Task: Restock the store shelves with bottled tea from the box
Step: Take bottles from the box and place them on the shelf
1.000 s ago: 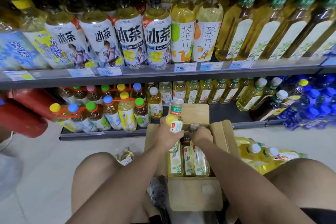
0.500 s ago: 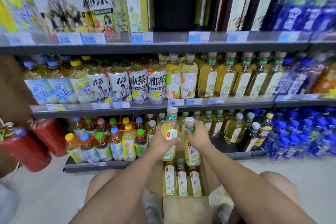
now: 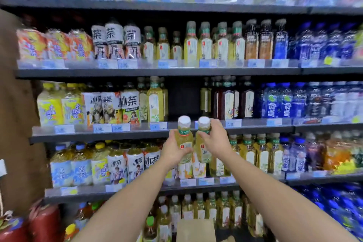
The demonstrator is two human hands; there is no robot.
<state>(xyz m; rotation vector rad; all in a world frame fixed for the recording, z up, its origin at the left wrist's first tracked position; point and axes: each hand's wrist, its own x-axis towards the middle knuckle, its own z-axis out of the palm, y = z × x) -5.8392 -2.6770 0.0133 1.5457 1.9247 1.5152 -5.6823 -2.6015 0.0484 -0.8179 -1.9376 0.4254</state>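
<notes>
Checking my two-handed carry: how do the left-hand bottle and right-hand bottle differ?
The left hand grips the left-hand bottle round its body, the right hand grips the right-hand bottle higher, at its neck. The left-hand bottle's green neck band shows; the right-hand bottle's is mostly hidden by that grip. Both stand upright, white-capped, with yellow tea.

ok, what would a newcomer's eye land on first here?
A white-capped plastic bottle of yellow-green tea gripped in the left hand and a matching bottle in the right hand, both held up mid-frame. Just above them a dark gap breaks the shelf row. Deep blue bottles crowd the right side.
</notes>
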